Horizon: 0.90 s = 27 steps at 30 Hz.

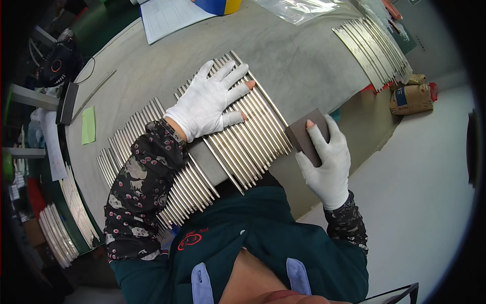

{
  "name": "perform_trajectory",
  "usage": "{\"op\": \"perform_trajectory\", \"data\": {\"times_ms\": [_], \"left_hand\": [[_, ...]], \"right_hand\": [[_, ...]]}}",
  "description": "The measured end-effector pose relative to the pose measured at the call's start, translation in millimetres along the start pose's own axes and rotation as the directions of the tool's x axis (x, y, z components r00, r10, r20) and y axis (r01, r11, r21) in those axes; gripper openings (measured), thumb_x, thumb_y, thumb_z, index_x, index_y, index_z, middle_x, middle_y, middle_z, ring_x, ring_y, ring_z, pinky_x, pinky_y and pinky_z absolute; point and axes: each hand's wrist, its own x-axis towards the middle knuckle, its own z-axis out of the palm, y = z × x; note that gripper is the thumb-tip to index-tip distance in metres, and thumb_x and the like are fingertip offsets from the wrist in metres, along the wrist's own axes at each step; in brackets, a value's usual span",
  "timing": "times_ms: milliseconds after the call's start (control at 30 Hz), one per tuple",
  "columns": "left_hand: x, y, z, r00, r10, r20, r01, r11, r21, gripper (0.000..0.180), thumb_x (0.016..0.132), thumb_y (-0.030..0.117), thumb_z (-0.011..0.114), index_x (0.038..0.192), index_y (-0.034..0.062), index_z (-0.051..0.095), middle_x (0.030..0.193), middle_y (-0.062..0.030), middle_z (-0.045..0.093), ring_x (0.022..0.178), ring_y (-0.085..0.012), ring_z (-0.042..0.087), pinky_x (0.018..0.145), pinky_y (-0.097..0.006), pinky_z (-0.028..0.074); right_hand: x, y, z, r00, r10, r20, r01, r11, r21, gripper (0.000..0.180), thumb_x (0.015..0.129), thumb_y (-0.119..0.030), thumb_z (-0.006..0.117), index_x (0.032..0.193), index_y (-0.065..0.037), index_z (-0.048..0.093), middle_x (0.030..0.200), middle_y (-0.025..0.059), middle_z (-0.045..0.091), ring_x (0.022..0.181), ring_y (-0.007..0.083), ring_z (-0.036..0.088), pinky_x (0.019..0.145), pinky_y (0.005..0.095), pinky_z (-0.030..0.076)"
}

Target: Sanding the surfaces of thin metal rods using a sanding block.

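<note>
Under my left hand (202, 109) lies a row of thin silvery metal rods (258, 129), set side by side on the grey table. That hand wears a white glove with some bare fingertips, and its fingers are spread flat across the rods. My right hand (329, 169), gloved the same way, grips a dark grey-brown block that looks like a sanding sponge (299, 136). The block is just beside the right ends of the rods; whether it touches them I cannot tell. A second row of rods (185, 197) lies to the left, partly hidden by my left forearm.
More rods (372, 53) lie at the table's far right, near a brown package (411, 99). Paper sheets (169, 23) and a clear plastic bag (298, 9) are at the back. A green slip (88, 126) and a dark bar (67, 104) lie left. Further rods (58, 235) stand beyond the left edge.
</note>
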Motion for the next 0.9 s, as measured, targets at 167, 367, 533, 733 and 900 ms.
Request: {"op": "perform_trajectory", "data": {"times_ms": [167,367,533,733,900], "left_hand": [[3.9,-0.7,-0.4,1.000,-0.004,-0.020,0.004,1.000,-0.015,0.073,0.092,0.065,0.036,0.143,0.0128,0.041,0.151,-0.0177,0.034,0.138,-0.0388,0.034,0.112,-0.058,0.022],[-0.2,-0.2,1.0,0.999,-0.033,-0.029,0.032,0.999,-0.032,0.075,0.091,0.066,0.038,0.141,0.0106,0.044,0.150,-0.0176,0.036,0.137,-0.0386,0.034,0.113,-0.058,0.022],[1.2,2.1,1.7,0.999,-0.012,-0.047,0.010,0.999,-0.044,0.074,0.091,0.066,0.039,0.140,0.0101,0.045,0.150,-0.0176,0.036,0.137,-0.0385,0.034,0.113,-0.058,0.022],[1.3,4.9,0.0,1.000,-0.006,-0.022,0.005,0.999,-0.050,0.075,0.091,0.065,0.040,0.140,0.0098,0.045,0.149,-0.0176,0.037,0.137,-0.0401,0.034,0.113,-0.058,0.022],[1.6,-0.6,-0.2,0.999,-0.004,-0.047,0.001,0.999,-0.047,0.075,0.090,0.066,0.041,0.141,0.0103,0.044,0.150,-0.0175,0.036,0.137,-0.0399,0.034,0.112,-0.058,0.023]], "right_hand": [[22.3,-8.9,11.3,0.996,-0.084,0.039,0.090,0.982,-0.169,0.059,0.069,-0.023,0.076,0.124,-0.013,0.060,0.128,0.0240,0.049,0.104,0.0354,0.056,0.082,0.0401,0.050],[15.6,-9.3,3.1,0.988,-0.122,0.090,0.138,0.969,-0.206,0.052,0.071,-0.025,0.074,0.120,-0.013,0.062,0.124,0.0230,0.050,0.100,0.0344,0.057,0.074,0.0409,0.050],[44.4,-19.4,23.0,0.992,-0.122,0.015,0.123,0.971,-0.205,0.056,0.068,-0.023,0.077,0.120,-0.012,0.061,0.123,0.0238,0.051,0.101,0.0357,0.056,0.072,0.0410,0.050],[18.0,-13.3,1.2,0.989,-0.124,0.084,0.142,0.958,-0.249,0.052,0.072,-0.026,0.073,0.120,-0.013,0.061,0.126,0.0229,0.050,0.103,0.0341,0.056,0.071,0.0411,0.048],[36.9,-21.7,10.6,0.988,-0.134,0.073,0.148,0.955,-0.257,0.051,0.072,-0.025,0.073,0.121,-0.014,0.060,0.126,0.0224,0.050,0.105,0.0345,0.055,0.072,0.0408,0.048]]}}
